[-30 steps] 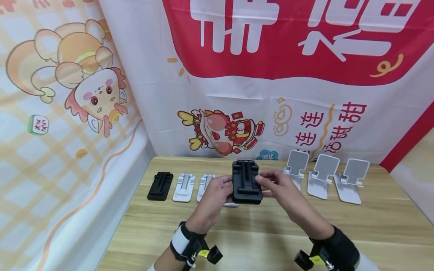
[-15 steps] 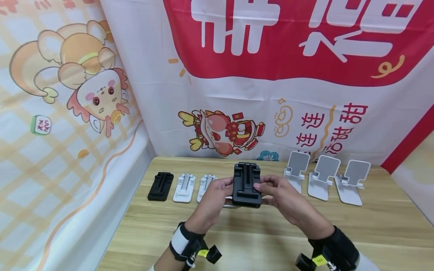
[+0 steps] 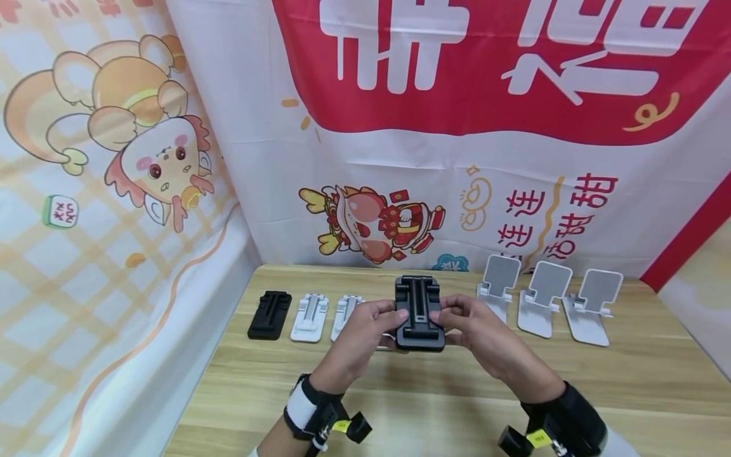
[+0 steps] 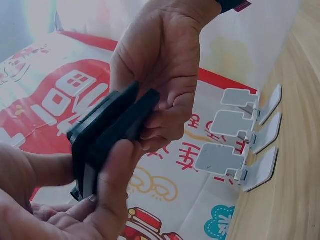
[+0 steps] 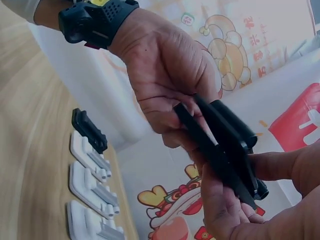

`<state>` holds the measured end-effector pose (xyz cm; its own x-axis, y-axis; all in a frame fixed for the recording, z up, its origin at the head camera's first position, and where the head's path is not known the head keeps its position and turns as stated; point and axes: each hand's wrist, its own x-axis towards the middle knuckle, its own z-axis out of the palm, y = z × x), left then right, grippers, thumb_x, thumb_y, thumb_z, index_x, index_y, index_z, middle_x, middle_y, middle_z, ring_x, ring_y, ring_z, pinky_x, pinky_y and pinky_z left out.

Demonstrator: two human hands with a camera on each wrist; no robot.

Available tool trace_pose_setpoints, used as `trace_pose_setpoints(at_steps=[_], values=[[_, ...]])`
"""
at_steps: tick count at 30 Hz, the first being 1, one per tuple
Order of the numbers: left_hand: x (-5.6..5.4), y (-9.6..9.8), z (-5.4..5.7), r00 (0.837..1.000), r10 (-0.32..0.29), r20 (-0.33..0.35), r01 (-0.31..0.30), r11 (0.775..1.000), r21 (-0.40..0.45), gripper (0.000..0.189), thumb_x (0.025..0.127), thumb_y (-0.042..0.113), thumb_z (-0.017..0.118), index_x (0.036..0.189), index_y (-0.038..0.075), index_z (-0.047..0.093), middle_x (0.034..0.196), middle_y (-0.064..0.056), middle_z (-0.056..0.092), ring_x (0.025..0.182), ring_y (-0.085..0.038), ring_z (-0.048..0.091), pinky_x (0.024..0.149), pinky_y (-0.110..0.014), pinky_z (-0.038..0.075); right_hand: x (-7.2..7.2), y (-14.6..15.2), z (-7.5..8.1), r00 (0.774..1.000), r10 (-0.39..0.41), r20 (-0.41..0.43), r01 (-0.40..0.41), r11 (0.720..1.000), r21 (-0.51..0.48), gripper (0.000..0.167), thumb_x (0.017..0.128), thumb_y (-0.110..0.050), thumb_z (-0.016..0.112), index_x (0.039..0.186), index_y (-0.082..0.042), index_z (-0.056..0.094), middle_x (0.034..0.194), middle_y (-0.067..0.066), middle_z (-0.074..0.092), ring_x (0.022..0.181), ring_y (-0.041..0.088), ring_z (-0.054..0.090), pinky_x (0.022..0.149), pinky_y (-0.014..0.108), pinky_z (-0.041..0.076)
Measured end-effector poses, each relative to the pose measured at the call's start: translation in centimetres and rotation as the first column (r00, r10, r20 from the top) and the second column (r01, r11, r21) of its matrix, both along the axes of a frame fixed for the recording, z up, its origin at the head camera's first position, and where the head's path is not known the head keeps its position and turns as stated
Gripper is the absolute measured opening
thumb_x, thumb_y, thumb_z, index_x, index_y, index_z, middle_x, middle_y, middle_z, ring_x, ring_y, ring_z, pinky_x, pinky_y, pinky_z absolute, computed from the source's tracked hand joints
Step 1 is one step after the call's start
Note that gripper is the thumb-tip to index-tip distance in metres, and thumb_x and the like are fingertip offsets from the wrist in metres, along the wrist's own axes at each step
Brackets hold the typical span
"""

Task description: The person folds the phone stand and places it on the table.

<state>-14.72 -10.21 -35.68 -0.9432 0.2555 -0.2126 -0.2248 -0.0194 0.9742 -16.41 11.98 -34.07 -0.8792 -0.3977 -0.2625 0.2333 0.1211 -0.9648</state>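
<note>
Currently, left hand (image 3: 362, 333) and right hand (image 3: 480, 333) both grip a black stand (image 3: 421, 328) between them, its plates parted | held above wooden table (image 3: 434, 406) | beyond, left: second black stand (image 3: 270, 315) beside folded white stands (image 3: 310, 318); right: three raised white stands (image 3: 550, 280) | backmost: printed cloth (image 3: 257, 146)

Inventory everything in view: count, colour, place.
Pale wooden table: one, tan, lower view
Black rectangular folding stand: one, black, held centrally
Black flat folded stand: one, black, table's left
White folded stands: three, white, beside that
White unfolded stands: three, white and grey, table's right
Patterned cloths: two or more, red-white behind, orange-white left
Black wrist cameras: two, black, on wrists
Left hand: one, held stand's left
Right hand: one, its right
</note>
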Motion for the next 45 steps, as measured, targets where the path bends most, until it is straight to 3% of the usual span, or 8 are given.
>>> trace_pose_setpoints(at_steps=[10,21,32,35,38,40,42,45], values=[[0.1,1.3,0.5,0.995,0.083,-0.054,-0.094,0.962,-0.256,0.049,0.102,0.033,0.064,0.142,0.008,0.05,0.118,-0.01,0.073,0.1,-0.018,0.07,0.084,-0.035,0.061,0.0,0.1,-0.6,1.0,-0.026,0.001,0.026,1.0,-0.005,0.041,0.101,-0.012,0.059,0.132,0.008,0.041,0.114,0.012,0.058,0.097,0.017,0.067,0.087,0.033,0.061],[1.4,3.3,1.0,0.933,-0.123,-0.339,-0.179,0.657,-0.733,0.092,0.076,0.05,0.088,0.14,-0.002,0.049,0.115,-0.008,0.046,0.104,-0.02,0.042,0.084,-0.035,0.048,-0.1,-0.7,-1.3,0.998,-0.044,-0.053,0.044,0.999,-0.004,0.032,0.097,-0.009,0.064,0.115,0.006,0.042,0.106,0.014,0.062,0.096,0.019,0.068,0.083,0.035,0.062],[0.7,0.3,-0.7,0.908,-0.071,-0.414,-0.279,0.634,-0.721,0.081,0.066,0.044,0.087,0.129,0.003,0.056,0.112,-0.005,0.051,0.094,-0.018,0.047,0.078,-0.032,0.05,-1.6,-0.1,-1.6,0.986,-0.014,-0.167,0.037,0.99,0.135,0.034,0.102,-0.014,0.059,0.127,0.005,0.047,0.115,0.018,0.066,0.098,0.022,0.069,0.091,0.038,0.061],[0.7,-3.2,-2.1,0.9,-0.007,-0.435,-0.341,0.61,-0.715,0.071,0.062,0.04,0.089,0.118,0.007,0.061,0.106,-0.006,0.056,0.09,-0.02,0.052,0.073,-0.032,0.051,-4.4,1.6,-2.7,0.889,-0.018,-0.458,0.196,0.918,0.346,0.032,0.103,-0.016,0.059,0.126,0.004,0.05,0.113,0.019,0.065,0.099,0.026,0.066,0.088,0.043,0.059],[1.2,-7.6,-4.2,0.906,0.066,-0.418,-0.386,0.535,-0.751,0.066,0.061,0.036,0.089,0.112,0.003,0.063,0.103,-0.012,0.058,0.087,-0.023,0.054,0.068,-0.032,0.05,-8.2,4.4,-3.9,0.691,0.051,-0.721,0.445,0.756,0.48,0.031,0.101,-0.013,0.063,0.122,0.007,0.054,0.11,0.026,0.064,0.1,0.039,0.062,0.086,0.053,0.054],[2.0,-10.4,-5.7,0.918,0.12,-0.378,-0.389,0.459,-0.799,0.076,0.062,0.037,0.089,0.119,-0.004,0.061,0.109,-0.017,0.056,0.091,-0.027,0.055,0.068,-0.034,0.052,-10.3,6.5,-4.6,0.599,0.108,-0.794,0.549,0.667,0.504,0.032,0.098,-0.007,0.065,0.124,0.01,0.055,0.111,0.03,0.063,0.103,0.045,0.06,0.088,0.058,0.051],[2.9,-13.0,-7.1,0.927,0.157,-0.341,-0.375,0.391,-0.841,0.084,0.063,0.035,0.088,0.124,-0.013,0.057,0.111,-0.023,0.054,0.092,-0.032,0.056,0.066,-0.036,0.053,-11.9,8.3,-4.9,0.568,0.164,-0.807,0.587,0.606,0.536,0.037,0.095,-0.001,0.066,0.129,0.009,0.056,0.112,0.032,0.064,0.104,0.048,0.06,0.088,0.061,0.05],[4.1,-16.3,-8.7,0.934,0.211,-0.289,-0.346,0.323,-0.881,0.086,0.065,0.033,0.086,0.125,-0.019,0.052,0.109,-0.028,0.05,0.089,-0.035,0.055,0.058,-0.038,0.052,-13.2,10.0,-5.2,0.603,0.24,-0.761,0.555,0.558,0.616,0.045,0.094,0.004,0.066,0.138,0.005,0.056,0.122,0.029,0.065,0.11,0.046,0.062,0.093,0.061,0.052]])
